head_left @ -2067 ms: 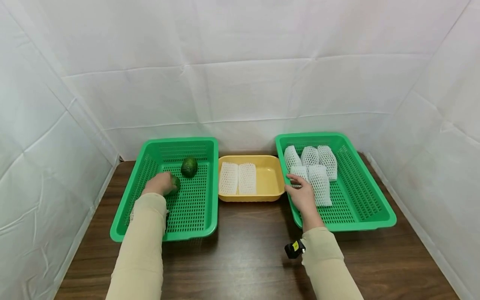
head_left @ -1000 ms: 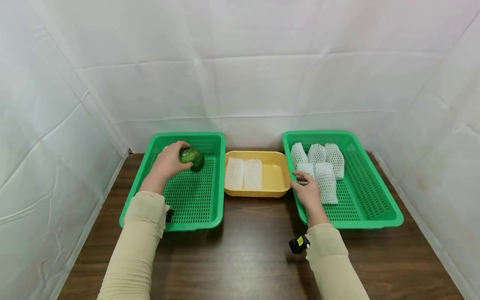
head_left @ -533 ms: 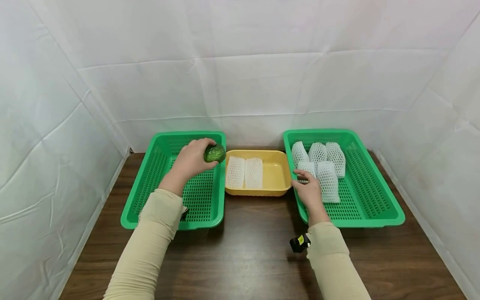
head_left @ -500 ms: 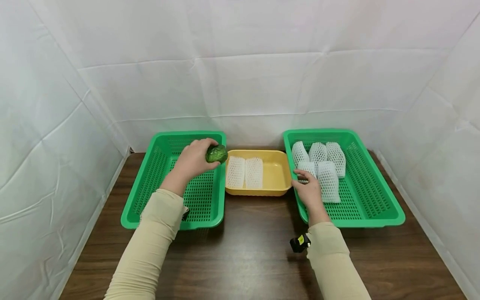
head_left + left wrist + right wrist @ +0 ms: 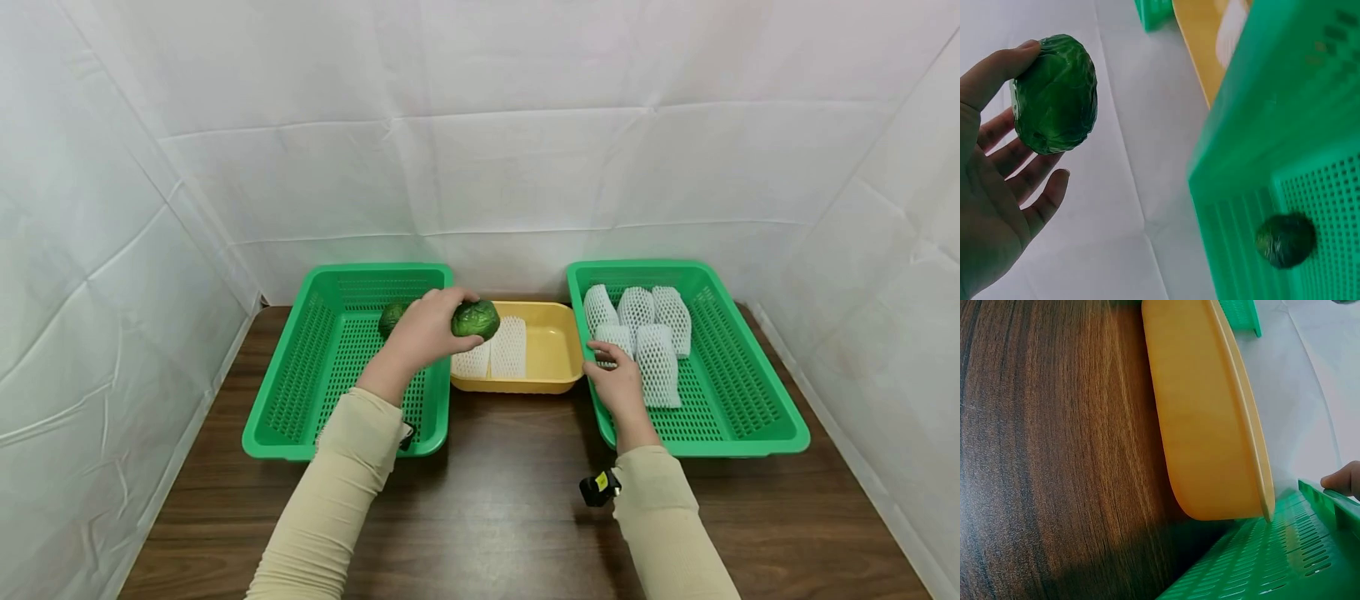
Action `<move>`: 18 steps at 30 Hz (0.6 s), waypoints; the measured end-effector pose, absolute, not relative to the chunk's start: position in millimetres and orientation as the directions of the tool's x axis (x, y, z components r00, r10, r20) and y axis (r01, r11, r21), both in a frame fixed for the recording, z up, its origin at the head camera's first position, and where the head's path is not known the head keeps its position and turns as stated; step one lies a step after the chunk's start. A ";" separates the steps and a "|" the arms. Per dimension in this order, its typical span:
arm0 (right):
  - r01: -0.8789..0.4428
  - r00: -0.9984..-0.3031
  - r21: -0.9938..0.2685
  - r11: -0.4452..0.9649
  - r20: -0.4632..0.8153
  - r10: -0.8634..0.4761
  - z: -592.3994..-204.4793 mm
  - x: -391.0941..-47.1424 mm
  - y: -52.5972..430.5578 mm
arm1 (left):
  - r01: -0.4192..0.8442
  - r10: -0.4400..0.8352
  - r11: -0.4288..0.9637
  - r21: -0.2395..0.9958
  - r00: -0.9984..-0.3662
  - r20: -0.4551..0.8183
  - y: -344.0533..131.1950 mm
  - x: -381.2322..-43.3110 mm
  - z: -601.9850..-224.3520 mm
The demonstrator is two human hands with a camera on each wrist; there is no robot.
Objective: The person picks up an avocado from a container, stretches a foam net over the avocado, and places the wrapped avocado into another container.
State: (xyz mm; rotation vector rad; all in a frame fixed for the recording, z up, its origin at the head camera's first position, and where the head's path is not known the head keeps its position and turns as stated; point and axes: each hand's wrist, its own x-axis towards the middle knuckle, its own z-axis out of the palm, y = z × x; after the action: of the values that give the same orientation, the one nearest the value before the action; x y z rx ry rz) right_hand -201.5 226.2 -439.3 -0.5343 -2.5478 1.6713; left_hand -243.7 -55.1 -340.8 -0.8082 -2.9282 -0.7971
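In the head view, my left hand (image 5: 427,333) holds a glossy dark-green avocado (image 5: 476,320) above the left end of the yellow tray (image 5: 553,385). The left wrist view shows the avocado (image 5: 1055,94) between thumb and fingers, its skin shiny and wrinkled. A second avocado (image 5: 392,317) lies in the left green basket (image 5: 279,375), partly behind my left hand. My right hand (image 5: 618,379) rests at the near-left rim of the right green basket (image 5: 750,375), thumb and fingers apart. One fingertip (image 5: 1341,480) shows at that rim in the right wrist view.
Two flat white foam net sleeves (image 5: 508,346) lie in the tray, one partly covered by my left hand. Several white foam-net pieces (image 5: 657,367) sit in the right basket. A brown wooden table (image 5: 510,500) bears everything, with white sheeting (image 5: 517,167) behind and at both sides.
My left hand has lifted an avocado out of the left basket and carried it right, over the yellow tray. The second avocado shows again behind the hand. My right hand has stayed at the rim.
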 end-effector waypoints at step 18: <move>0.270 -0.938 -0.898 0.346 -0.165 0.304 -437.5 -202.0 226.5 | 0.606 0.607 0.619 0.500 -0.773 0.185 -15.7 -232.3 -355.9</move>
State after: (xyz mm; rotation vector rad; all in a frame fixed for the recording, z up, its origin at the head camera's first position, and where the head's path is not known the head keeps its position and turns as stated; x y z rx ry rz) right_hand -202.0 226.5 -437.5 -0.5439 -2.5518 1.6933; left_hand -232.3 -15.7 -355.9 -1.0591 -2.8281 -0.8716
